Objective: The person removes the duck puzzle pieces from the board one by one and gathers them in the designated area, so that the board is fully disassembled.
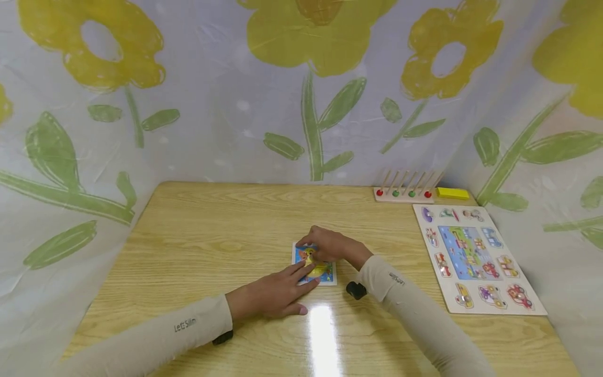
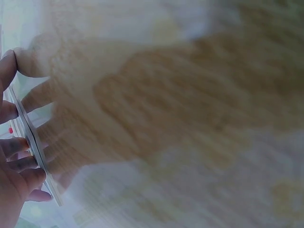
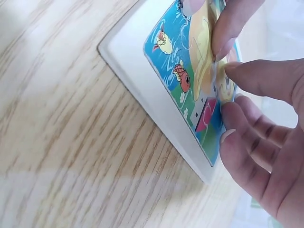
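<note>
A small square picture puzzle with a white frame lies flat on the table. Its picture shows a yellow animal on blue, with small fish visible in the right wrist view. My left hand reaches in from the left, fingers spread, fingertips resting on the puzzle's lower left part. Over its upper part bends my right hand. Close up, the right thumb and curled fingers come together around a yellow puzzle piece; the fingers partly hide it. The left wrist view shows the board edge-on and blurred.
A white knob puzzle board with vehicle pieces lies at the right. Behind it stand a peg rack with red and green beads and a yellow block. A flowered curtain surrounds the wooden table.
</note>
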`<action>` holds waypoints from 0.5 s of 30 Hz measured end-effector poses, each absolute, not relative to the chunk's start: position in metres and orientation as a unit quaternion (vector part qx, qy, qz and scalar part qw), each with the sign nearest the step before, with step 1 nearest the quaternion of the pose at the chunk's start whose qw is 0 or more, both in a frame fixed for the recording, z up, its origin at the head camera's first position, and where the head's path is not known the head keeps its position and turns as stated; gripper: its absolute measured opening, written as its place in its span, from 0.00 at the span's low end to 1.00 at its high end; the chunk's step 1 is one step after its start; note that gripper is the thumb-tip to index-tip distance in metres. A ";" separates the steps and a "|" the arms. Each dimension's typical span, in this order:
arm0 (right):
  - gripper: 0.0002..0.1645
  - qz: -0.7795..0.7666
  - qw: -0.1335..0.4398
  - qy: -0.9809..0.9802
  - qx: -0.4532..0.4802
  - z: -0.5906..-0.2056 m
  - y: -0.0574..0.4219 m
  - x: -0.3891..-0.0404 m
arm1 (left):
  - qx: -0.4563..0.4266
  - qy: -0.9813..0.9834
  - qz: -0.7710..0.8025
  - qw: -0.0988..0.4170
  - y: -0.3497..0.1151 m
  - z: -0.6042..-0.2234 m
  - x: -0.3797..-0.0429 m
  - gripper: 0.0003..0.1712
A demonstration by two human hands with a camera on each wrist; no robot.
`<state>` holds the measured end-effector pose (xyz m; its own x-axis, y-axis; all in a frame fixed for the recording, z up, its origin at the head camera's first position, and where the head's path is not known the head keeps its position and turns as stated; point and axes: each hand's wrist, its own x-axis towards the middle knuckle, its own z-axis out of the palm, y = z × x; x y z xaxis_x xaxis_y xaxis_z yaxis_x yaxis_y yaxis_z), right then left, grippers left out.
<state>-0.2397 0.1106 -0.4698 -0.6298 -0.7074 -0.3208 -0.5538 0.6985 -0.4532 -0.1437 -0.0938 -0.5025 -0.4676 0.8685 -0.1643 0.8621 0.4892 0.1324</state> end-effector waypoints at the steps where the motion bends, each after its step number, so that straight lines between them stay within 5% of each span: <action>1: 0.28 -0.158 0.244 0.890 -0.352 -0.469 0.110 -0.239 | 0.505 0.857 0.014 0.104 -0.094 -0.503 -0.144 0.40; 15: 0.29 -0.156 0.249 0.890 -0.348 -0.470 0.104 -0.238 | 0.508 0.856 0.014 0.098 -0.096 -0.502 -0.142 0.40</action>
<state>-0.2384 0.1045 -0.4702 -0.6338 -0.6978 -0.3337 -0.5424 0.7085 -0.4515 -0.1421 -0.0956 -0.5022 -0.4648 0.8720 -0.1534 0.8666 0.4836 0.1233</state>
